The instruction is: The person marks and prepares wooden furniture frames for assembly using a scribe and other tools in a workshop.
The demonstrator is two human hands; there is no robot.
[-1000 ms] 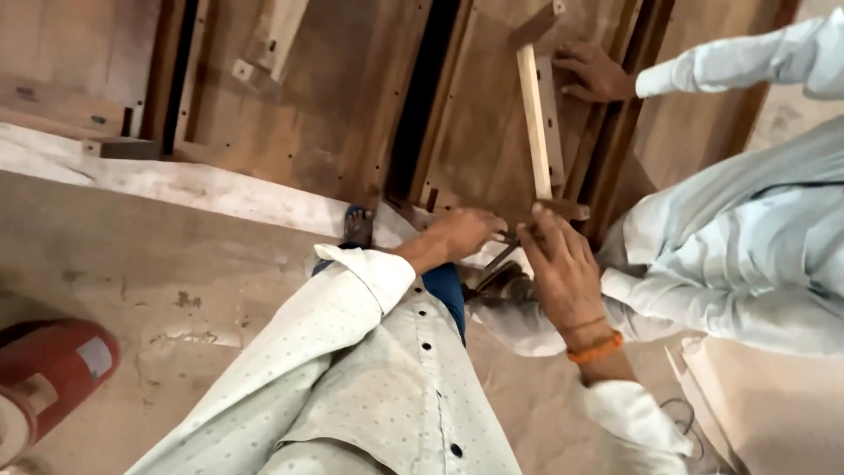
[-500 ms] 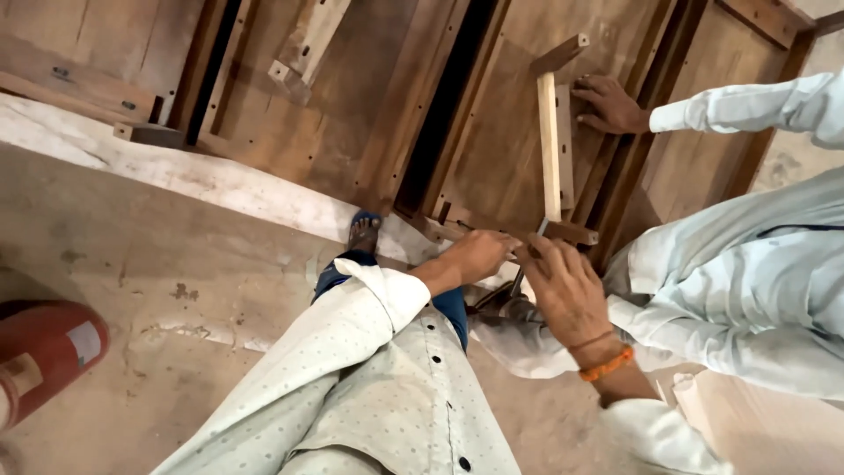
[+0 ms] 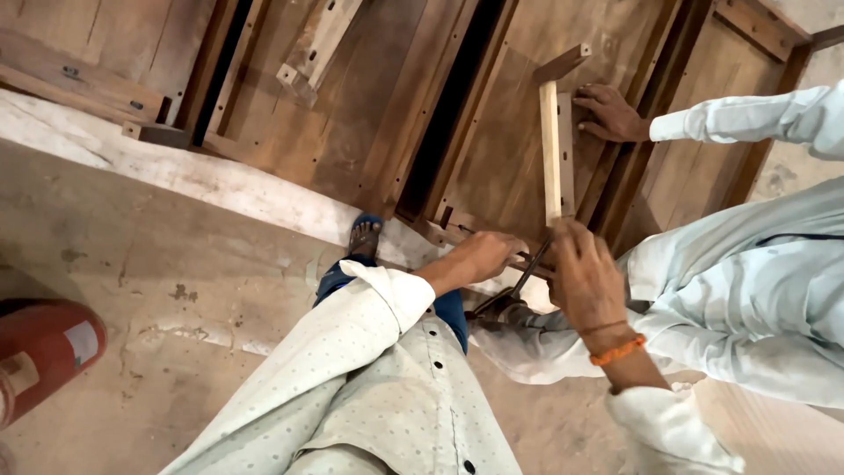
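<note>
1. The left hand (image 3: pixel 479 255) is closed down on the low end of a wooden frame (image 3: pixel 501 158), its fingers curled over the bottom rail; what they pinch there is hidden.
2. The right hand (image 3: pixel 580 273) has its fingers wrapped tight around the foot of a pale wooden strip (image 3: pixel 549 149), which stands upright against the frame. A dark metal tool (image 3: pixel 519 281) runs slantwise under this hand; which hand drives it I cannot tell.
3. A co-worker's hand (image 3: pixel 611 113) lies flat on the frame just beside the strip's top, steadying the panel.
4. Step in hand, by my reading: seating the strip's lower end at the bottom rail.
5. The next move likely calls for keeping the strip upright and firm while the tool works at the joint.
6. A sandalled foot (image 3: pixel 363 236) rests on the floor (image 3: pixel 176 290) by the frame; a red cylinder (image 3: pixel 40 352) lies well apart.
</note>
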